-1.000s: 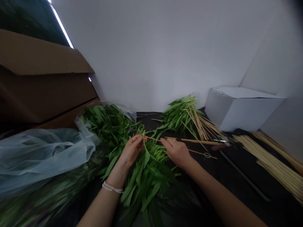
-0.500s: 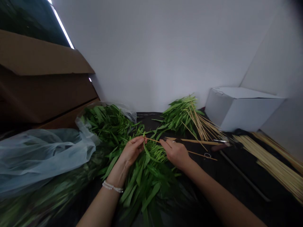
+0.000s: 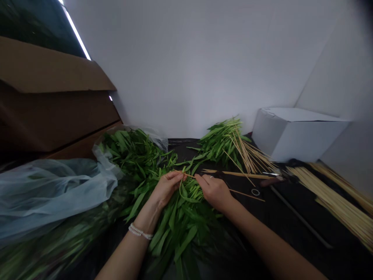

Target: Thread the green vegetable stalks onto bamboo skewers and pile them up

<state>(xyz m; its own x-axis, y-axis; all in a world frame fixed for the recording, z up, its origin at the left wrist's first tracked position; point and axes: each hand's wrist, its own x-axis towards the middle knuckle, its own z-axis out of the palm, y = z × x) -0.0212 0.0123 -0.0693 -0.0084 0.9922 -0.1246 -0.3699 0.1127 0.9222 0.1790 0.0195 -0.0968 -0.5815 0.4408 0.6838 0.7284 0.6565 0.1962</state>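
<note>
In the head view, the left hand [image 3: 168, 187] has thumb and fingers pinched close on a green stem [image 3: 181, 191], with the stick [image 3: 190, 176] crossing at the same spot. The right hand [image 3: 215, 191] is curled around the stick, whose tail runs out behind it to the right, near a ring [image 3: 255, 192]. The stem is thus at the tip end of the stick, above the near pile [image 3: 186, 229] of leaves on the counter [image 3: 279, 229]. The tip shows just past the left fingers, so this piece looks partly joined; whether the stick pierces the stem or only lies against it, I cannot tell.

By the wall, a bundle [image 3: 223, 142] of greens with sticks [image 3: 243, 151] at its stem ends looks like finished pieces. What seems left is plenty: the near pile shows no sticks, nor do the greens [image 3: 128, 151] in the bag [image 3: 100, 155]. A few loose sticks [image 3: 241, 174] lie right of the pile, and a thick stack [image 3: 329, 194] of pale sticks lies farther right.
</note>
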